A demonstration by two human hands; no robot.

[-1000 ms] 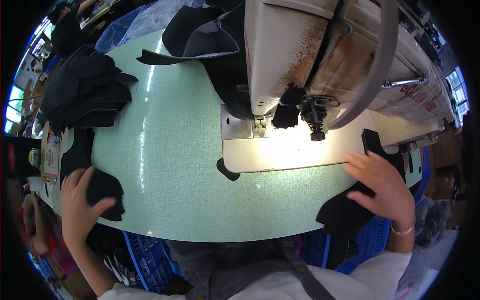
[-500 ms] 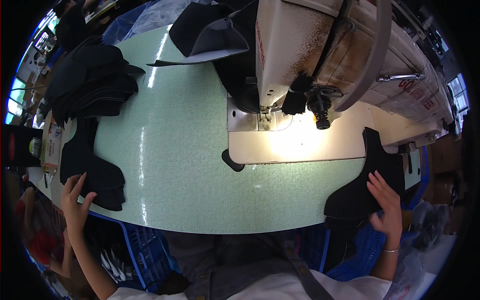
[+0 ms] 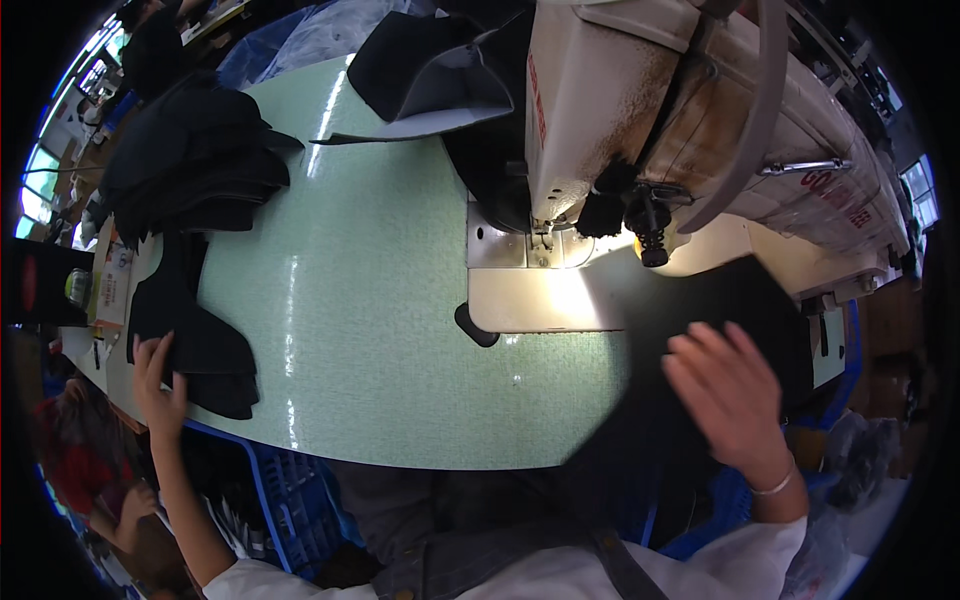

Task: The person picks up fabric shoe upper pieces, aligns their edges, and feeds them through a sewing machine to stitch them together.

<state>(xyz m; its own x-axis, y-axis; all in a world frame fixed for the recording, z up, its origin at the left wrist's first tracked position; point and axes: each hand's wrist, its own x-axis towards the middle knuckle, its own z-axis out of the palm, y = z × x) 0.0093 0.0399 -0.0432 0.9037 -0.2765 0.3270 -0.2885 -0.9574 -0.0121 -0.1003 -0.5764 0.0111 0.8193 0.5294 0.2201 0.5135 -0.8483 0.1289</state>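
My right hand [image 3: 725, 395] grips a black curved fabric piece [image 3: 650, 420], its fingers lying over the top and somewhat blurred; the thumb is hidden. That piece tilts over the table's front right edge and covers the corner of the sewing machine's bed [image 3: 540, 302]. At the left edge my left hand [image 3: 160, 395] rests its fingertips on a stack of similar black fabric pieces [image 3: 195, 345], with thumb and fingers apart. The sewing machine [image 3: 620, 110] stands at the back right, its lamp shining on the bed. No fabric shows under the needle.
A tall heap of black pieces [image 3: 190, 160] stands at the far left of the green tabletop [image 3: 380, 300]. Grey-black assembled pieces [image 3: 430, 80] lie behind the needle. Blue crates [image 3: 290, 490] stand below the front edge. A person in red [image 3: 80, 460] is at lower left.
My right hand has moved left with the black fabric piece, which now reaches over the machine bed's corner. The left hand stays at its stack, its fingers drawn closer together.
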